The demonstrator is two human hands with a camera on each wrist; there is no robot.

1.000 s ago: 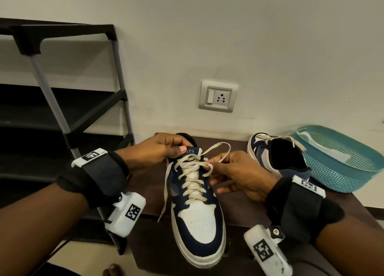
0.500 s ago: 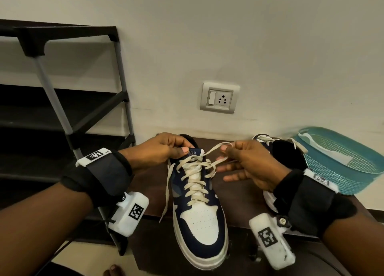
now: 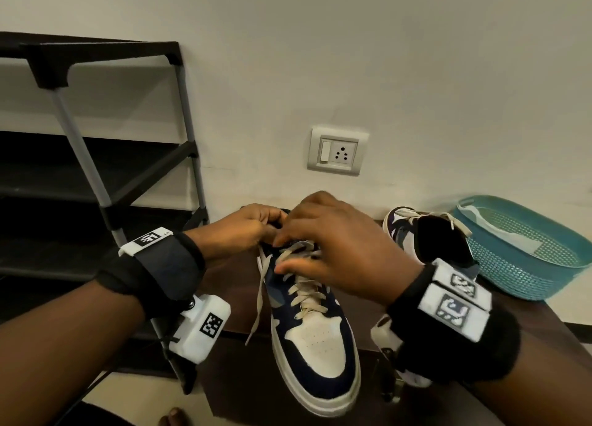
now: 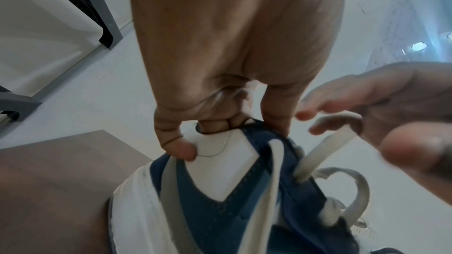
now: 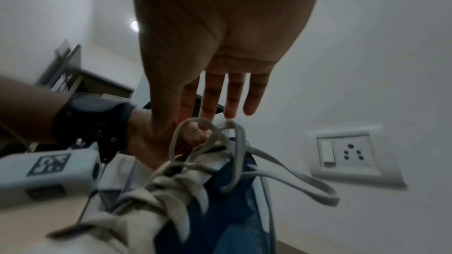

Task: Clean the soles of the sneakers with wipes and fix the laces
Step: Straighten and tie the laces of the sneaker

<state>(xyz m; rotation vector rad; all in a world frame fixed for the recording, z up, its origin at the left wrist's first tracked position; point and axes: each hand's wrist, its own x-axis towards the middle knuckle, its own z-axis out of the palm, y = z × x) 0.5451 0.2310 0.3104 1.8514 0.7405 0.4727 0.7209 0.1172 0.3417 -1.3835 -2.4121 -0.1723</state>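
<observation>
Two sneakers sit on the dark table [image 3: 528,316]: one navy-and-white sneaker [image 3: 315,339] near its front edge, a second sneaker [image 3: 426,236] toward its back right. One teal basket [image 3: 525,265] stands at the table's right end. One shoe rack [image 3: 96,156] and one wall socket [image 3: 338,151] lie beyond the table.

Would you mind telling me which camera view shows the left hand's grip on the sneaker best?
The left wrist view: the left hand pinches the sneaker at its collar, thumb on the white panel. In the head view the right hand partly hides that grip. The right wrist view shows mostly laces.
</observation>
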